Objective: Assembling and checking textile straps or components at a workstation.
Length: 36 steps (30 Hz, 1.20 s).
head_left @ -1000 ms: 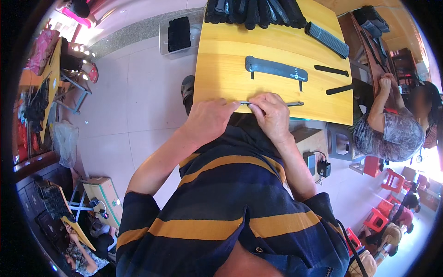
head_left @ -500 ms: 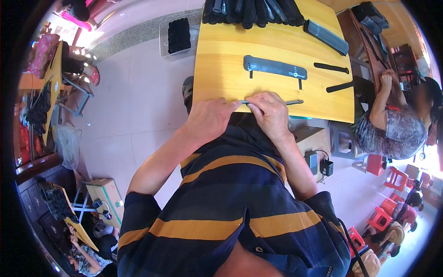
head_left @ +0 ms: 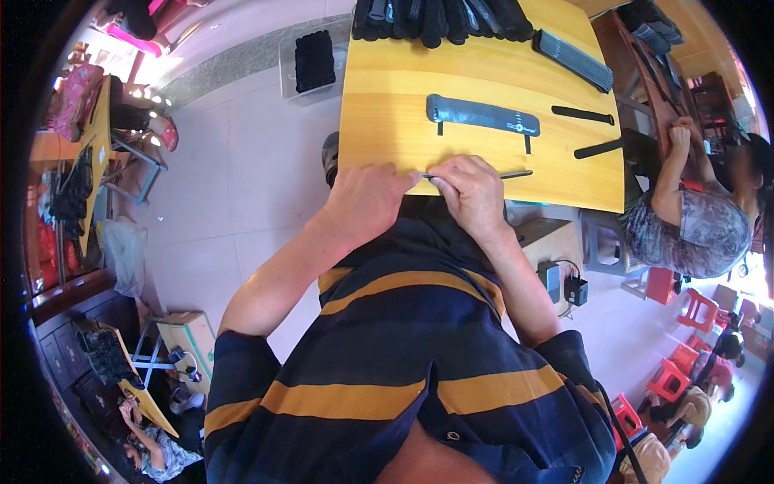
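At the near edge of the yellow table (head_left: 383, 85), both my hands pinch a thin dark strip (head_left: 517, 173) seen almost edge-on. My left hand (head_left: 369, 196) is closed on its left end, thumb and fingers together. Close beside it, my right hand (head_left: 474, 192) grips the strip with curled fingers, and the free end sticks out to the right. The fingers hide much of the strip, so its exact kind is unclear. Just beyond my hands lies a flat grey band (head_left: 482, 116) with rounded ends, pale printing and two short black tabs below.
Two black straps (head_left: 582, 114) lie at the table's right side, near a stack of grey bands (head_left: 572, 61). A row of black bands (head_left: 439, 20) fills the far edge. Left of the table, a clear bin (head_left: 314, 64) holds black pieces. A co-worker (head_left: 697, 222) sits at right.
My hands keep nearly the same pinch on the strip. The view has shifted slightly, and the things on the table lie as before.
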Motion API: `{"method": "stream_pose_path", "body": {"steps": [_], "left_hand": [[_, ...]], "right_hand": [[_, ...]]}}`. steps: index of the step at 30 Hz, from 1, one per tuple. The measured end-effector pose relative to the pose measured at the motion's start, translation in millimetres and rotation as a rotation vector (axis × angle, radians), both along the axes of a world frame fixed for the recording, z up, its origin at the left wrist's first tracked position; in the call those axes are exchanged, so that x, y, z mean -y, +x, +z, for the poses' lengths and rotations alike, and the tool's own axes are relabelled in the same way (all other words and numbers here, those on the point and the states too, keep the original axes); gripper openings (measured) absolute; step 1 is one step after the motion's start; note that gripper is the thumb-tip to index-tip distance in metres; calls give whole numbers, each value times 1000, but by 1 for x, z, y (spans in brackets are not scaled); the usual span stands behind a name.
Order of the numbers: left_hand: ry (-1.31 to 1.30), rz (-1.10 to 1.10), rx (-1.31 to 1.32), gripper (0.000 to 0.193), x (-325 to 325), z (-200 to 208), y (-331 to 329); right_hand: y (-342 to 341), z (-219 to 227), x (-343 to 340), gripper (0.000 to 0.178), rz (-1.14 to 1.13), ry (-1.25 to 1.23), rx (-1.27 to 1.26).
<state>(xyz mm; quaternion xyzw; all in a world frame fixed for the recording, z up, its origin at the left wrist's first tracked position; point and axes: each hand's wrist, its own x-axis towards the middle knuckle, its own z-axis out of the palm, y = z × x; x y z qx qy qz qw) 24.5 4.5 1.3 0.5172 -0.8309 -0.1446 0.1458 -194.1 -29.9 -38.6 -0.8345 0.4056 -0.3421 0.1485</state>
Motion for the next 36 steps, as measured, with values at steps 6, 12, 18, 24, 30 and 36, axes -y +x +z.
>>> {"method": "stream_pose_path", "body": {"steps": [6,12,18,24,30,36], "left_hand": [[63,-26,93,29,6,6,4],[102,-55,172,28,13,19,-3],[138,-76,267,23,23,26,-8],[179,-104,324,22,25,32,-11],[155,-75,318,26,21,28,-6],[137,-53,323,33,19,29,1]], "right_hand": [[0,-2,1,9,-2,8,22],[0,-1,2,8,7,-3,30],[1,-4,2,7,2,-12,38],[-1,-5,2,7,-1,-28,31],[-1,-4,3,7,12,-34,22],[-3,-5,7,4,36,-12,24]]}}
